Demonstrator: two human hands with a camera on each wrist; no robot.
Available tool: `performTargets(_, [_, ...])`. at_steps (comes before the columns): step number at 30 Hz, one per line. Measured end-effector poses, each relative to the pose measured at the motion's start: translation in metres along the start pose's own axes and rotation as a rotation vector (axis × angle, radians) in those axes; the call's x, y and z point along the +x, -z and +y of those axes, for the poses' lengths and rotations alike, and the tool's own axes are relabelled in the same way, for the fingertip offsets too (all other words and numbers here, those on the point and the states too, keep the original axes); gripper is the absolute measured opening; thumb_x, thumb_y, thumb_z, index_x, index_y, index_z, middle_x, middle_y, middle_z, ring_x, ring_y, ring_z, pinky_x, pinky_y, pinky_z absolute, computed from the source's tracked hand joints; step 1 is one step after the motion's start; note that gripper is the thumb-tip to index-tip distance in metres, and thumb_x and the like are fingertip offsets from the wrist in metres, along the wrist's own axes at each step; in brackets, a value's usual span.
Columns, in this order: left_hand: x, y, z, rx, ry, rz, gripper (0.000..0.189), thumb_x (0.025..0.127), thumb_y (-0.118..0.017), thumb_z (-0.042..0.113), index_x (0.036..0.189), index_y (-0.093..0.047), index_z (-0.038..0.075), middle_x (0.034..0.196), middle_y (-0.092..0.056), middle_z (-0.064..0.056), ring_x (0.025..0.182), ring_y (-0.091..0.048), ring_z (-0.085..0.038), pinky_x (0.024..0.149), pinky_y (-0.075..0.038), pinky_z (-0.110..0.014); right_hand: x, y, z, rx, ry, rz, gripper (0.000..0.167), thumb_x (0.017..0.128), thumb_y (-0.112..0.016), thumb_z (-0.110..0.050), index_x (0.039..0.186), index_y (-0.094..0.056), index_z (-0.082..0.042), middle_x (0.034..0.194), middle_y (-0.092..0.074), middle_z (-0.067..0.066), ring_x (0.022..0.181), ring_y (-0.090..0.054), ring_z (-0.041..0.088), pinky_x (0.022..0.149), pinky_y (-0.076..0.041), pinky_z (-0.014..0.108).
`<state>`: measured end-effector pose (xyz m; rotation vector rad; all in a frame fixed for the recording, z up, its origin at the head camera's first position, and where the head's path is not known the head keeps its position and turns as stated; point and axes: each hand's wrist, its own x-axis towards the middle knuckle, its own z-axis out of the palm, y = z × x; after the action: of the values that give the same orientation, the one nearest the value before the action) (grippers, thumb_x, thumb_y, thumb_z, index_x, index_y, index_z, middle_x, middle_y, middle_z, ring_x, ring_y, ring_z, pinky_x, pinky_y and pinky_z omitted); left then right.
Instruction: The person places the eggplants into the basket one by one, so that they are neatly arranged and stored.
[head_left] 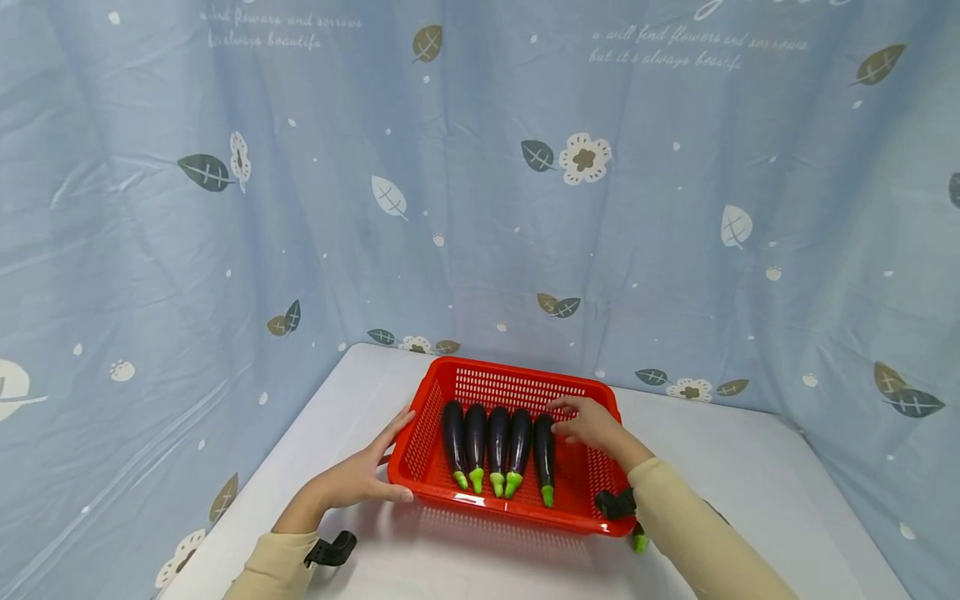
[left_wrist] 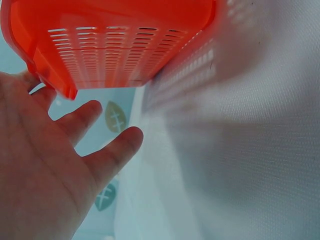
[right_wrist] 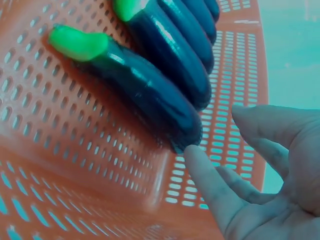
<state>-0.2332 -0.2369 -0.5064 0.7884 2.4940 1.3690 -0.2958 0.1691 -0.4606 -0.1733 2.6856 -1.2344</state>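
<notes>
A red slotted plastic basket (head_left: 517,514) holds several dark purple eggplants with green stems, lying side by side. My left hand (head_left: 358,477) is spread at the basket's left front corner, its fingers along the left rim. In the left wrist view the left hand (left_wrist: 45,155) has straight, parted fingers beside the basket wall (left_wrist: 115,45). Inside the basket, my right hand (head_left: 592,423) is at the far end of the rightmost eggplant (head_left: 544,458). The right wrist view shows one extended fingertip right at the tip of that eggplant (right_wrist: 145,90), with the other fingers of the right hand (right_wrist: 265,185) apart.
Outside the basket's front right corner, a green stem (head_left: 639,542) of another eggplant shows, partly hidden by the right sleeve. The basket stands on a white-covered table (head_left: 720,450). A blue patterned curtain (head_left: 480,208) surrounds the table's back and sides.
</notes>
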Motion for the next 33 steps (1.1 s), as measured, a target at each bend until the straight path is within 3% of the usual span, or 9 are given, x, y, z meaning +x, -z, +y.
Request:
performTargets(15, [0.001,-0.001,-0.001,0.008,0.013,0.002,0.118,0.078,-0.085,0.040,0.165,-0.006,0.024,0.171,0.004,-0.006,0.152,-0.019,-0.038,0.111,-0.038,-0.062,-0.010,0.015,0.002,0.079,0.082,0.030,0.041,0.094,-0.070,-0.008,0.135,-0.063,-0.003,0.133,-0.059,0.028,0.096,-0.072,0.037,0.083,-0.061,0.044])
performTargets(22, [0.001,0.000,-0.003,0.006,0.010,0.002,0.118,0.079,-0.085,0.039,0.165,-0.006,0.024,0.171,0.004,-0.006,0.152,-0.019,-0.038,0.111,-0.038,-0.062,-0.015,0.024,0.001,0.112,0.105,0.060,0.041,0.097,-0.069,-0.010,0.137,-0.061,-0.001,0.135,-0.059,0.025,0.086,-0.072,0.023,0.086,-0.060,0.046])
performTargets(33, [0.001,-0.001,-0.002,0.002,0.004,0.000,0.118,0.079,-0.085,0.038,0.165,-0.006,0.023,0.171,0.005,-0.006,0.152,-0.018,-0.039,0.112,-0.037,-0.063,-0.025,0.043,0.016,0.142,0.143,0.095,0.044,0.100,-0.066,-0.015,0.141,-0.057,-0.001,0.134,-0.058,0.027,0.111,-0.065,0.043,0.084,-0.061,0.044])
